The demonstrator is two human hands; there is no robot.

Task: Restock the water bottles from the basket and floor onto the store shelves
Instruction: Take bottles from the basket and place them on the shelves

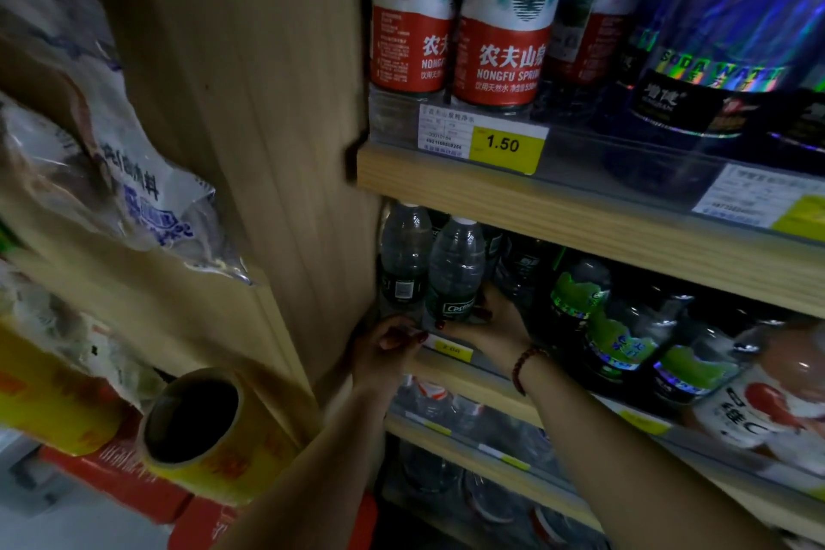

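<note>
Two clear water bottles with dark green labels stand at the left end of the middle shelf (451, 364). My right hand (484, 326) grips the base of the nearer bottle (455, 270), thumb in front and fingers behind it. The second bottle (402, 257) stands just left of it against the wooden side panel. My left hand (388, 348) is at the shelf's front edge, below the second bottle, fingers curled on the rail by the yellow price tag (451, 351); whether it touches that bottle is unclear. No basket is in view.
Red-labelled water bottles (500, 27) and dark soda water bottles (714, 58) fill the upper shelf. Green-labelled bottles (598, 326) crowd the middle shelf to the right. More bottles (437, 406) sit on lower shelves. Wooden panel (250, 125), plastic packs and a tape roll (196, 429) lie left.
</note>
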